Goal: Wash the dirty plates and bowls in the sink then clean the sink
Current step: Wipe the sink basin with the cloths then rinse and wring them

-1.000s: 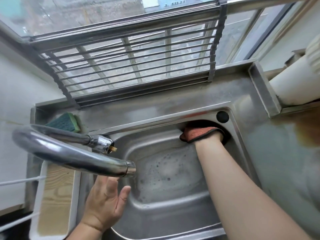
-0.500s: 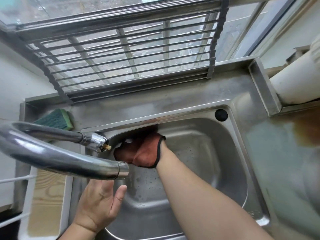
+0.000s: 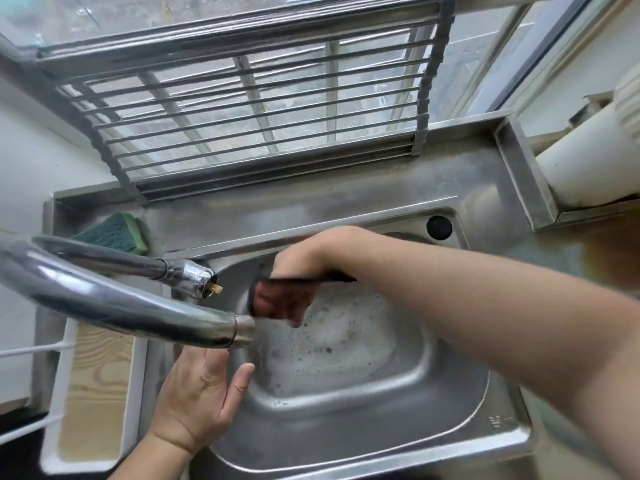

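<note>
One sink [image 3: 381, 403] — one cloth [image 3: 280, 301].

Brushed stainless-steel sink [image 3: 398, 407], dull and smeared, with soapy foam in its basin. Glossy chrome faucet [image 3: 114, 303]. Soft reddish cloth [image 3: 280, 299]. Rough green scouring sponge [image 3: 110, 233]. Pale wood-grain board [image 3: 93, 393] in a white frame. Metal-rod rack [image 3: 256, 109].

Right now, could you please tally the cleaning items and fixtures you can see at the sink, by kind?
Cloths: 1, reddish cloth held by the right hand
Sponges: 1, green sponge
Taps: 1, tap
Sinks: 1, sink
Total: 4
</note>
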Motion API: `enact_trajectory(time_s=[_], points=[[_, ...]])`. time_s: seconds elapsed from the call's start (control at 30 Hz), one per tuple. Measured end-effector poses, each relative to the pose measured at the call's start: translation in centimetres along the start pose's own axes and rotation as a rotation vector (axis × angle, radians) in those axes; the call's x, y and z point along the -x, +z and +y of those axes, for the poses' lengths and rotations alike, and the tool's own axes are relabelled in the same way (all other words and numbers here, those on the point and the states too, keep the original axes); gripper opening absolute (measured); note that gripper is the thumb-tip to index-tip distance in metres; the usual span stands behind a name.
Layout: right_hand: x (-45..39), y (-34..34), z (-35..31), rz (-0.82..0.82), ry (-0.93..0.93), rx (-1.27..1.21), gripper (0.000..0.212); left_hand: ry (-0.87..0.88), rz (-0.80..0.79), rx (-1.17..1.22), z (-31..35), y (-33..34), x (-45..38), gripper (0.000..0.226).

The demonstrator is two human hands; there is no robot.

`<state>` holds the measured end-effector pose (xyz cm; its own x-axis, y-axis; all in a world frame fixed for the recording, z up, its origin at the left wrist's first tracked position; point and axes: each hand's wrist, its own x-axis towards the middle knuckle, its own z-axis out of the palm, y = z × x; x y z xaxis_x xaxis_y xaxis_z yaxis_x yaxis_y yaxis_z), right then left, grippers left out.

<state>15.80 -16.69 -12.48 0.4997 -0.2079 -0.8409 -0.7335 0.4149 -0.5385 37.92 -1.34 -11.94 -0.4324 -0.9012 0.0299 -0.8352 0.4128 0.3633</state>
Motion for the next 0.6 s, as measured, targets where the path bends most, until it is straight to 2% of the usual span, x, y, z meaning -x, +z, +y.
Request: enact_trajectory(time_s=[0.03, 0.07, 0.13, 0.17, 0.2, 0.27, 0.33, 0.43, 0.53, 0.6], points=[[-0.5, -0.2, 0.3, 0.023, 0.016, 0.354, 0.03, -0.011, 0.011, -0.01, -0.2, 0.5, 0.2, 0.052], [0.0, 0.3, 0.4, -0.028, -0.013, 0.784, 0.038, -0.025, -0.019, 0.013, -0.1, 0.5, 0.2, 0.051], [0.1, 0.1, 4.3, -0.095, 0.111, 1.199, 0.06, -0.034, -0.031, 0.0, -0.2, 0.6, 0.3, 0.052], [0.4, -0.2, 7.7, -0.036, 0.162, 1.289, 0.074, -0.014, -0.007, -0.013, -0.4, 0.7, 0.4, 0.053], [1.1, -1.0, 11.1, 0.038, 0.234, 1.311, 0.083, -0.02, -0.027, 0.017, -0.2, 0.4, 0.2, 0.053], [1.9, -1.8, 16.9, 0.26, 0.264, 1.157, 0.087, -0.046, -0.05, 0.001, -0.4, 0.5, 0.2, 0.054], [2.7, -0.2, 20.1, 0.373, 0.341, 1.128, 0.093, -0.052, -0.071, 0.005, -0.1, 0.4, 0.2, 0.054], [1.9, 3.0, 20.6, 0.4, 0.529, 1.103, 0.097, -0.038, -0.057, 0.015, 0.4, -0.1, -0.2, 0.054], [-0.4, 5.9, 19.9, 0.365, 0.756, 0.75, 0.083, -0.034, -0.075, 0.013, 0.5, -0.2, -0.3, 0.055], [-1.0, 8.1, 20.4, 0.282, 0.843, 0.554, 0.076, -0.039, -0.083, 0.002, 0.4, -0.2, -0.2, 0.056]])
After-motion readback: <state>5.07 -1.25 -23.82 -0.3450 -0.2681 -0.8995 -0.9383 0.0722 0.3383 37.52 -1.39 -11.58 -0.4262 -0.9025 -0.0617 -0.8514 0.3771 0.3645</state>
